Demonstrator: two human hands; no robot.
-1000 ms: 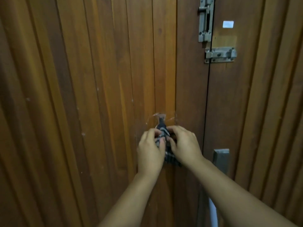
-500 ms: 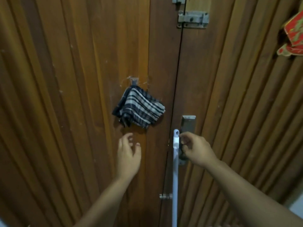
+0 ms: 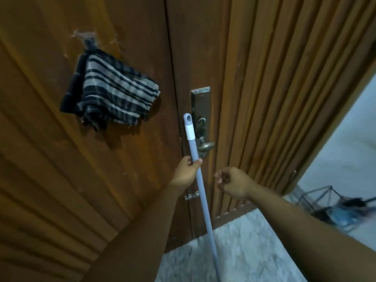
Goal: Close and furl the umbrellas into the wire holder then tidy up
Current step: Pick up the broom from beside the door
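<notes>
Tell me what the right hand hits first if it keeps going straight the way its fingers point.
Probably the pale pole that the left hand grips: the right hand has its curled fingers aimed left toward it, with only a gap between. Depth is uncertain.

A home entryway: wooden double door (image 3: 126,180) with lever handle (image 3: 205,146), hung striped cloth (image 3: 114,92), marble floor (image 3: 244,251)

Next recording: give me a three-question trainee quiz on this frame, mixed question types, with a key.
1. True or false: the left hand grips the grey pole.
2. Where is the striped cloth? A) on the floor B) hanging from a hook on the wooden door C) in the right hand
3. Fill in: the right hand holds ____.

Key: 1 true; 2 B; 3 nothing, its fingers are loosely curled beside the pole.
</notes>
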